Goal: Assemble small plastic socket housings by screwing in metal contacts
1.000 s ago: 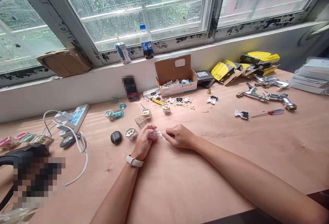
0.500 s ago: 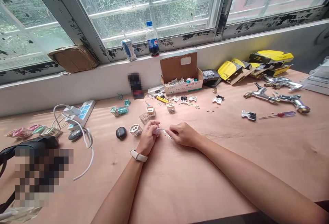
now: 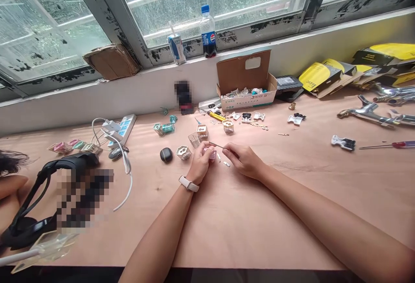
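Note:
My left hand (image 3: 199, 166), with a pale watch strap at the wrist, is closed around a small pink pencil sharpener (image 3: 213, 154); most of it is hidden by the fingers. Pinched in my right hand (image 3: 243, 160) is a thin metal rod like a small screwdriver (image 3: 216, 145). Its tip reaches to the top of the pink piece, and its handle end is hidden in the fingers. Small flat blades (image 3: 226, 164) lie on the table below the rod. Just beyond my left hand stand cream two-hole sharpeners (image 3: 183, 152) and a clear shavings case (image 3: 194, 140).
A cardboard box (image 3: 248, 101) of small parts stands by the wall. Metal taps (image 3: 366, 112) and a red-handled screwdriver (image 3: 398, 145) lie right. A black round case (image 3: 166, 155), power strip (image 3: 125, 129) and black headset (image 3: 69, 160) are left. Part of another person (image 3: 13, 188) shows at the left edge.
The view has shifted, so the scene sits farther right and another person comes in at the left. The rod stays at the pink sharpener, with its angle slightly changed.

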Demonstrator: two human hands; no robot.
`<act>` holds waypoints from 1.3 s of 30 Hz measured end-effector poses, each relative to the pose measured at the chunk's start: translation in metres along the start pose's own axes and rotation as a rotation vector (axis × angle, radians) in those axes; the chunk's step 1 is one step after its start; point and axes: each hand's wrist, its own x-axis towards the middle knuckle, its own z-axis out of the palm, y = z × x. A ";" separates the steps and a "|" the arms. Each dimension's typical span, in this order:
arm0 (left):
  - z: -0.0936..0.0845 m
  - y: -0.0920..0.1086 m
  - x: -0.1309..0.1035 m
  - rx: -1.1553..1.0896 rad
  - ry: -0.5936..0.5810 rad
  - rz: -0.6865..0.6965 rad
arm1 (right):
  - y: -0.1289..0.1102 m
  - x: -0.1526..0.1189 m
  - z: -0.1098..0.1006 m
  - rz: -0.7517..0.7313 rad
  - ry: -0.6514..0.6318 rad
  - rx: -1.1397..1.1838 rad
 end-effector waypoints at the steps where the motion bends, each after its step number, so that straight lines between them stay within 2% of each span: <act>1: 0.002 0.001 -0.001 0.014 -0.016 0.007 | -0.002 -0.001 0.002 -0.005 0.002 0.007; 6: 0.010 0.007 -0.007 0.057 -0.115 0.031 | -0.007 -0.005 0.015 0.010 0.046 -0.009; 11: 0.013 0.010 -0.009 0.059 -0.135 0.013 | -0.001 -0.005 0.016 0.022 0.050 -0.016; 17: 0.008 0.007 -0.007 0.141 -0.084 0.082 | -0.005 -0.003 0.011 0.069 0.090 0.038; 22: -0.004 0.002 -0.002 0.308 0.040 0.139 | -0.007 0.001 0.007 0.172 0.142 -0.019; 26: -0.009 0.001 0.001 0.438 0.104 0.160 | -0.008 0.003 0.005 0.323 0.023 -0.209; 30: -0.011 -0.001 0.002 0.487 0.097 0.168 | -0.011 0.004 0.002 0.373 -0.089 -0.390; 39: -0.020 -0.010 0.005 0.744 0.116 0.259 | -0.004 0.007 -0.004 0.435 -0.103 -0.543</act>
